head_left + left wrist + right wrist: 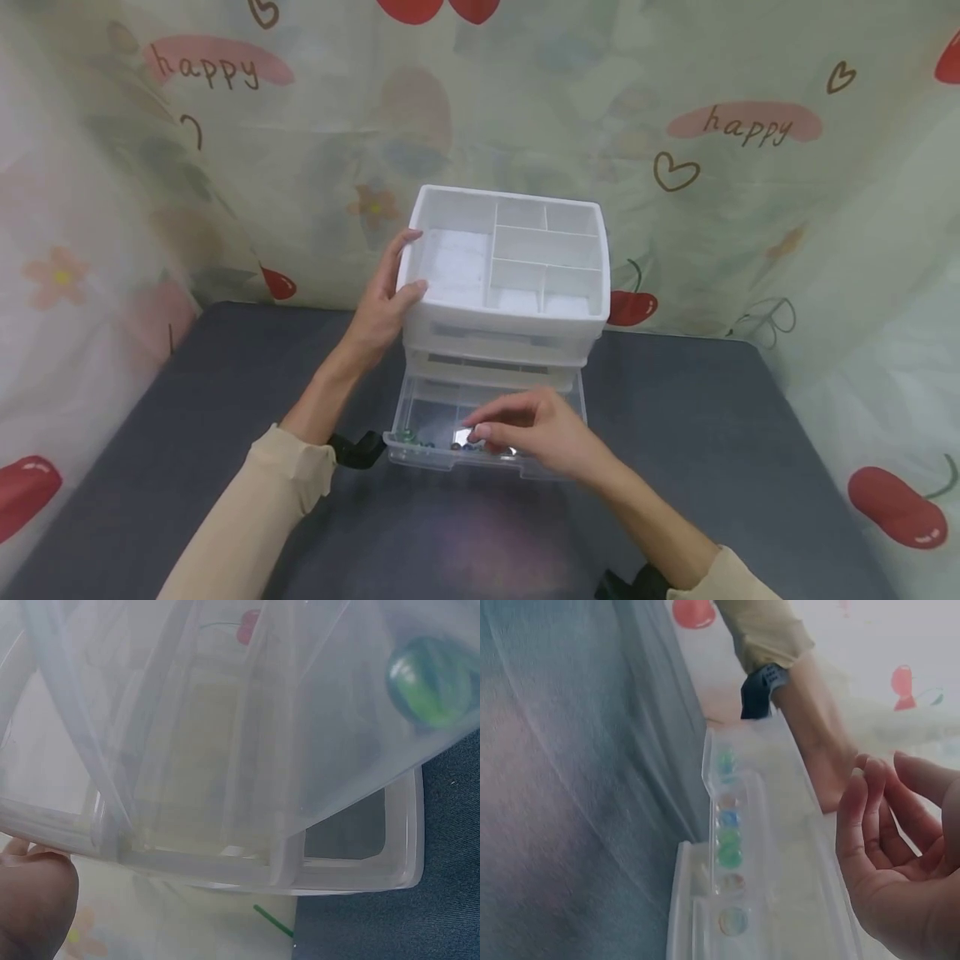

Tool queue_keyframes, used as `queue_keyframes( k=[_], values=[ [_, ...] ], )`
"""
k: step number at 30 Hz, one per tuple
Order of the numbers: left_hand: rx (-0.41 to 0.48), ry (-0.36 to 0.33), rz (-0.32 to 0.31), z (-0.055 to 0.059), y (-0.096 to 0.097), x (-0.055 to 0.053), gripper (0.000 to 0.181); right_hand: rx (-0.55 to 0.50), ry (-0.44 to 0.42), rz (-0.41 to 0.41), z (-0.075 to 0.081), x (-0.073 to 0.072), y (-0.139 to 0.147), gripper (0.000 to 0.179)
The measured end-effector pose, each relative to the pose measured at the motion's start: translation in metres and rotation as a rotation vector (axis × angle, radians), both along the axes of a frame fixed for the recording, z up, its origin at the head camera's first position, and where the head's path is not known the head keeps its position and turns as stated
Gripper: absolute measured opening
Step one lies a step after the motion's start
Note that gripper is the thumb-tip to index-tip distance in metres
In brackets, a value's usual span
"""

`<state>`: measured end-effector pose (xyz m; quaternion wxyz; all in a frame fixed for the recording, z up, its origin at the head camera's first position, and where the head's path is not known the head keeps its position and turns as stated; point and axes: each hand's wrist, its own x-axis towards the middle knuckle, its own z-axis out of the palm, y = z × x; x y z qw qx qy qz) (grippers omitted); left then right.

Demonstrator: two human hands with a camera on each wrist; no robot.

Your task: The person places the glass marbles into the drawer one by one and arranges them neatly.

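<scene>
My left hand (380,310) grips the left side of a white plastic drawer organizer (442,314), its thumb over the top rim. The organizer leans, top surface facing me. From its bottom a clear drawer (420,457) is pulled out. Glass marbles lie along that drawer's front, including a green marble (407,435) at the left; the right wrist view shows a blue marble (728,818) and green ones in a row. Over the drawer hovers my right hand (542,429), fingers loosely bent with thumb and fingertips close. No marble shows between them in the right wrist view.
The organizer's top tray has several compartments (547,245). It stands on a dark grey table (675,433). Behind hangs a printed curtain (525,100) with cherries and lettering. Black straps (360,450) sit at both wrists.
</scene>
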<state>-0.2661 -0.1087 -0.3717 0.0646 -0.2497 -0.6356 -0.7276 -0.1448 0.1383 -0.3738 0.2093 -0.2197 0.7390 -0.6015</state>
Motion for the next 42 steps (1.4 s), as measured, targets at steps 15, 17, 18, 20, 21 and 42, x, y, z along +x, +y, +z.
queue_keyframes(
  k=[15,17,18,20,21,42],
  values=[
    [0.009,-0.025,-0.003,0.001,-0.001,0.000,0.058,-0.134,-0.025,-0.035,-0.012,0.030,0.005,0.022],
    [0.010,-0.028,0.001,0.001,-0.001,0.000,0.059,-0.151,-0.048,-0.045,-0.015,0.035,0.004,0.024],
    [0.013,-0.028,0.003,0.001,-0.001,0.000,0.059,-0.160,-0.055,-0.047,-0.017,0.037,0.003,0.025],
    [0.012,-0.026,0.005,0.000,-0.001,0.000,0.059,-0.180,-0.055,-0.044,-0.022,0.042,0.002,0.025],
    [0.010,-0.024,0.006,0.000,-0.001,0.000,0.059,-0.190,-0.051,-0.041,-0.024,0.044,0.002,0.025],
    [-0.003,-0.013,-0.006,0.000,-0.001,0.000,0.058,-0.276,-0.171,-0.178,-0.080,0.067,-0.014,0.036]
  ],
)
